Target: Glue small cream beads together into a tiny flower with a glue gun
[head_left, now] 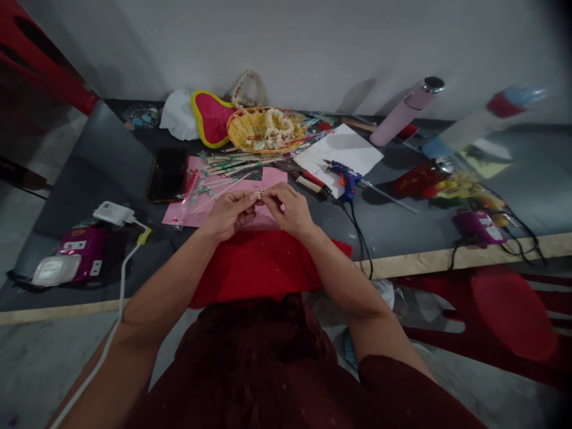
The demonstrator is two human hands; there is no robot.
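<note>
Above the table's front edge, my left hand (230, 213) and my right hand (288, 208) meet at their fingertips. Both pinch a small cream, bumpy piece (260, 194), perhaps a bit of shell or bead work; it is too small to tell which. Pink paper (274, 176) lies beneath the hands, and a red cloth (259, 268) hangs over the edge in front of me. Just beyond my fingers are thin sticks (232, 165) with green marks, and pliers (315, 183) with red-and-black handles. A blue glue gun (349, 182) rests right of my right hand.
At the back, a yellow wicker basket (235, 138) holds a pale beaded loop (279, 128). A phone (168, 174) lies left. Purple power sockets (84, 253) and a white cable (123, 286) occupy the left front. A pink flask (397, 119) stands right, beside white paper (346, 149).
</note>
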